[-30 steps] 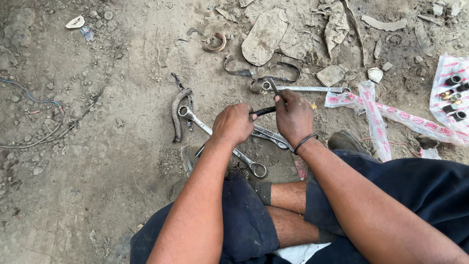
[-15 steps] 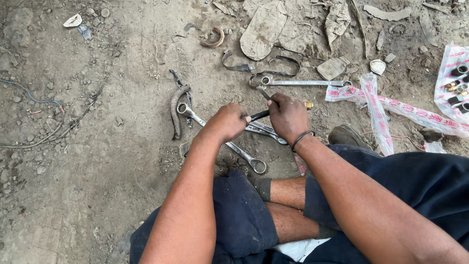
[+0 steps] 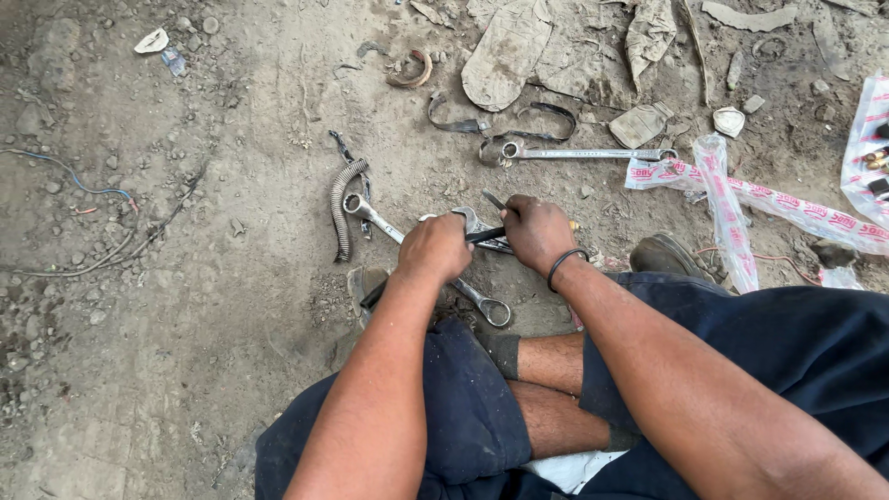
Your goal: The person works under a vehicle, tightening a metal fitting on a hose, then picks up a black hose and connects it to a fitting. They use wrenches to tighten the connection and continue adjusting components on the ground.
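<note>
Steel is what both hands are closed on: the left hand (image 3: 435, 248) and the right hand (image 3: 537, 233) sit side by side just above the dirt ground (image 3: 213, 315), each fisted, with a dark thin tool (image 3: 485, 235) bridging the short gap between them. Its long axis runs nearly level from left to right, tilted slightly up toward the right hand, and a short dark tip (image 3: 494, 199) pokes out above and between the knuckles. Which hand grips which end of it cannot be told exactly, since the fingers hide the ends; both hands are curled tight around something.

Directly under the hands lies a long combination wrench (image 3: 421, 255), its long axis running diagonally from the ring end at upper left, near a ribbed grey hose piece (image 3: 343, 208), down to the ring end at lower right, just in front of the knees. The left hand covers its middle and is the nearer of the two; the right hand is just beside it, over a second bit of bright metal (image 3: 482, 227) that is mostly hidden.

Farther away, beyond the right hand, another long wrench (image 3: 583, 154) lies almost level on the ground, well apart from both hands. A strip of clear printed plastic wrapping (image 3: 741, 199) trails off to the right, and a black band circles the right wrist
</note>
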